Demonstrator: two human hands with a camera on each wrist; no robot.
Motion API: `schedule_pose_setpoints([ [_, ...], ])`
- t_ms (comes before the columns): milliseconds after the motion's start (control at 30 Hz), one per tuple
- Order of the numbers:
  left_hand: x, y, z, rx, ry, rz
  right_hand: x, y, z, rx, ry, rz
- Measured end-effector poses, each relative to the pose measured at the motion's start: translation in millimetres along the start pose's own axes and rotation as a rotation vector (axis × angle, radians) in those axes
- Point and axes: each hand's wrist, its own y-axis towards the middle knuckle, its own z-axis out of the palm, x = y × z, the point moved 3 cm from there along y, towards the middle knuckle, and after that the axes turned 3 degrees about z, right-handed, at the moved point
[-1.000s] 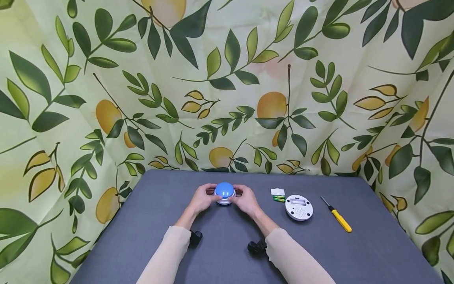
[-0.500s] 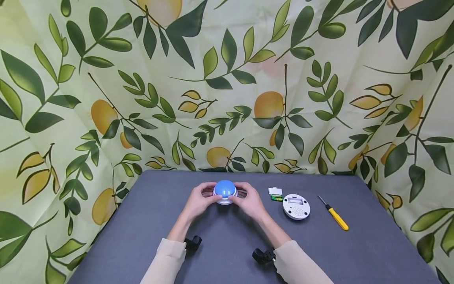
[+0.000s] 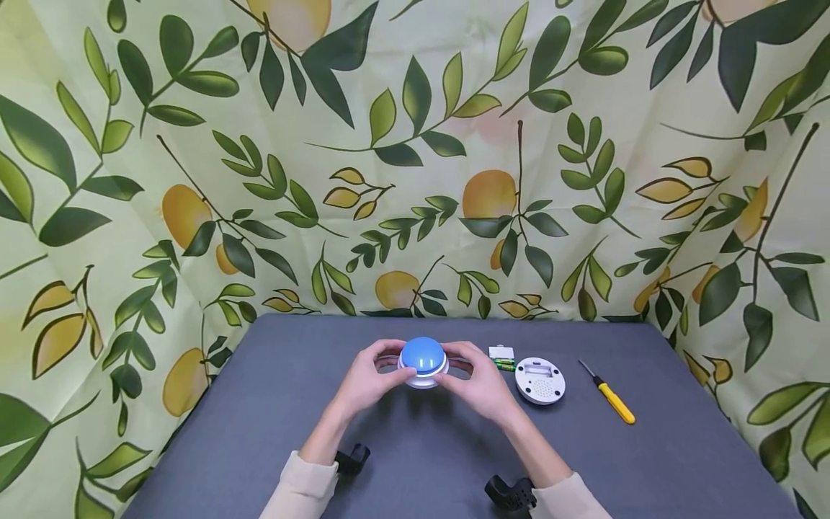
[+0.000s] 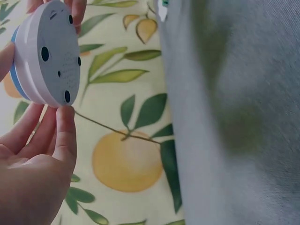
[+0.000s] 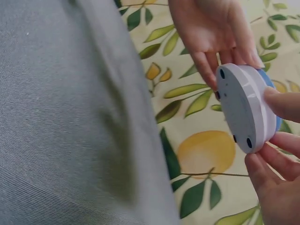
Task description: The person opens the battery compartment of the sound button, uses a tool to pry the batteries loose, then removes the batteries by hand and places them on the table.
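Both hands hold a round push button [image 3: 423, 356] with a blue dome and a white base, raised above the table in the head view. My left hand [image 3: 364, 376] grips its left side, thumb at the front and fingers behind. On the opposite side, my right hand [image 3: 483, 382] grips it the same way. The left wrist view shows the white underside [image 4: 61, 56], with dark round spots near its edge and small speaker holes. That base also appears tilted on edge in the right wrist view, between the fingertips [image 5: 257, 161] and the other hand.
Right of the hands, a white round base [image 3: 540, 380] lies with an open battery compartment facing up. Beside it are green batteries [image 3: 504, 365] and a small white cover [image 3: 501, 352]. A yellow-handled screwdriver [image 3: 616, 402] lies farther right on the grey table [image 3: 292, 360].
The hands have lifted the push button and brought it closer and slightly rightward. The forearms have spread apart. The things on the right stay in place.
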Motion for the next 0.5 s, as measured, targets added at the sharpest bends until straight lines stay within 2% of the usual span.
schedule_pose_setpoints([
  [267,-14.9,-3.4,4.2,0.037,0.008,0.035,16.4,-12.6,-12.9,0.007,-0.018,-0.003],
  [500,-26.0,-2.0,10.4,0.057,0.020,0.031,22.1,-17.4,-22.8,0.013,-0.023,-0.034],
])
